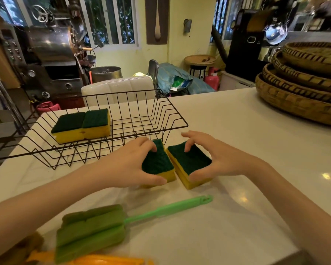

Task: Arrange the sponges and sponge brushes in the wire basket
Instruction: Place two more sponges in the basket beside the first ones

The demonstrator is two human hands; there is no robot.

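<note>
Hands on the counter (237, 131), one sponge apiece. Left hand (126, 163) is curled around the left sponge (158, 162), thumb pressed against its near yellow edge, fingertips (151, 146) hooked over the far end of the green scrubbing face — clamped on it. Right hand (216, 159) mirrors that on the right sponge (189, 161): thumb low on the near yellow side, one fingertip (187, 148) planted on the green top, the remaining fingers spread and lifted above the far edge. So a grip there too, though looser at the top. Both sponges sit green side up, angled toward each other like an open book, their inner corners touching or almost touching between the two thumbs; hard to say which.

Just beyond the left hand's fingertips stands the wire basket (176, 119), black, its near rim right behind the knuckles. Inside it, over at the far-left end, well away from either hand, two more sponges (82, 125) lie side by side, green up, touching each other.

Nearer than the wrists, a green sponge brush (92, 230) lies flat on the counter, its fat green head under the left forearm, its thin handle reaching out toward the right wrist. An orange handle (107, 261) pokes out at the bottom edge, beside the brush head, mostly cut off. Stacked woven trays (304, 88) rest far out past the right hand.
</note>
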